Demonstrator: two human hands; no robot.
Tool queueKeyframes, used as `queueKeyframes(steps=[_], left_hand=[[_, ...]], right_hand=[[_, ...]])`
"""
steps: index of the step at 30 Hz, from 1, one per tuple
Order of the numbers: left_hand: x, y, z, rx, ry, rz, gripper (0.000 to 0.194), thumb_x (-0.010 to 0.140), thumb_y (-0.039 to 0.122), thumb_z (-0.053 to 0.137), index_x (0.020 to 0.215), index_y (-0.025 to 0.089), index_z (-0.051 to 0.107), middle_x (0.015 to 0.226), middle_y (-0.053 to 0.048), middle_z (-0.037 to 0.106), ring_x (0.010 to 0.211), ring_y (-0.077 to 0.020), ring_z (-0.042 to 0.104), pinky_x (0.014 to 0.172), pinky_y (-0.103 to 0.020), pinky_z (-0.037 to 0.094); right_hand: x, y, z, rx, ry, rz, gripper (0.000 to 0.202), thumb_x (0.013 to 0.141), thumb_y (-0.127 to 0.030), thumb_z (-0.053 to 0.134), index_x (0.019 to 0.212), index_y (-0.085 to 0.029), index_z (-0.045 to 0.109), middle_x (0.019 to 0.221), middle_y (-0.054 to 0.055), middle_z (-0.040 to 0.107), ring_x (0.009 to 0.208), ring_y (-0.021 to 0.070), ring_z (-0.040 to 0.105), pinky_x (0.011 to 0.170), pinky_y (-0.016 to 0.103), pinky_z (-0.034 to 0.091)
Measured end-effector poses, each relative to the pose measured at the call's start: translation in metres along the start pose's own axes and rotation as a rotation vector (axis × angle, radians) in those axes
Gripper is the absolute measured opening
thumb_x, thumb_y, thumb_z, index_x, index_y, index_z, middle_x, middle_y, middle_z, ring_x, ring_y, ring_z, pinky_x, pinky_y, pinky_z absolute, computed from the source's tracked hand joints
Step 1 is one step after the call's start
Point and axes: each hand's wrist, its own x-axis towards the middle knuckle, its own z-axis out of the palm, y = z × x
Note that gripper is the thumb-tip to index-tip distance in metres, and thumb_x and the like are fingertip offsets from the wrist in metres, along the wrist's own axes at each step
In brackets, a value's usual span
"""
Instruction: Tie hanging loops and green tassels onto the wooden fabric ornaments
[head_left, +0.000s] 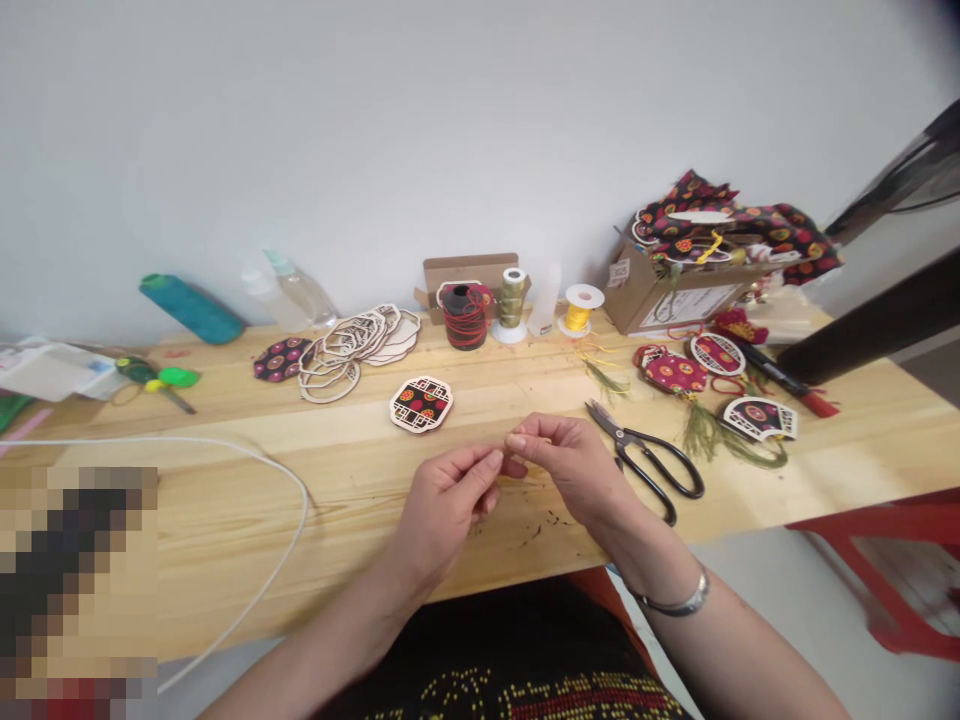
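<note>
Over the front of the wooden table, my left hand (457,490) and my right hand (566,460) meet at the fingertips. Both are closed in a pinch. Whatever lies between the fingers is too small to make out. Just beyond them a wood-framed ornament (421,404) with dark patterned fabric lies flat. Black-handled scissors (649,455) rest to the right of my right hand, blades pointing away to the left. Small dark scraps (546,525) are scattered on the wood below my hands.
Wooden frames (360,345) are piled at the back left. Thread spools, red (465,318), olive (512,300) and yellow (578,312), stand along the wall. Tasselled ornaments (673,370) lie right, before a cardboard box (660,295). A white cable (304,500) curves across the left.
</note>
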Motion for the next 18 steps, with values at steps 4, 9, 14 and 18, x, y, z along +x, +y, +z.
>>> queueKeyframes(steps=[4, 9, 14, 18], left_hand=[[0.001, -0.001, 0.0, -0.082, -0.004, -0.026, 0.03, 0.079, 0.034, 0.06, 0.099, 0.015, 0.07, 0.072, -0.007, 0.066, 0.048, -0.0072, 0.042, 0.041, -0.02, 0.024], [0.005, -0.004, -0.001, 0.059, 0.019, 0.052, 0.019, 0.077, 0.032, 0.063, 0.077, 0.015, 0.073, 0.062, -0.001, 0.06, 0.056, -0.0096, 0.048, 0.053, -0.022, 0.038], [0.005, 0.002, -0.003, 0.254, 0.072, 0.14, 0.013, 0.075, 0.028, 0.065, 0.074, 0.019, 0.074, 0.065, -0.002, 0.066, 0.066, -0.0147, 0.057, 0.068, -0.027, 0.044], [0.007, 0.004, -0.005, 0.324, 0.058, 0.226, 0.014, 0.078, 0.028, 0.062, 0.076, 0.021, 0.075, 0.082, -0.005, 0.071, 0.084, -0.019, 0.061, 0.082, -0.031, 0.044]], right_hand=[[0.003, -0.004, -0.002, -0.056, 0.05, -0.018, 0.02, 0.066, -0.033, 0.07, 0.059, -0.016, 0.06, 0.058, -0.003, 0.059, 0.056, 0.0098, 0.05, 0.063, 0.027, 0.039], [0.009, -0.009, -0.004, -0.106, 0.1, -0.081, 0.019, 0.067, -0.031, 0.069, 0.059, -0.017, 0.059, 0.058, -0.004, 0.056, 0.058, 0.0094, 0.048, 0.063, 0.026, 0.038], [0.013, -0.019, -0.006, -0.208, 0.121, -0.185, 0.018, 0.07, -0.032, 0.066, 0.062, -0.018, 0.058, 0.061, -0.004, 0.055, 0.059, 0.0096, 0.045, 0.06, 0.026, 0.035], [0.013, -0.033, -0.004, -0.282, 0.167, -0.261, 0.018, 0.07, -0.031, 0.065, 0.06, -0.018, 0.057, 0.062, -0.003, 0.054, 0.059, 0.0097, 0.042, 0.058, 0.026, 0.034]])
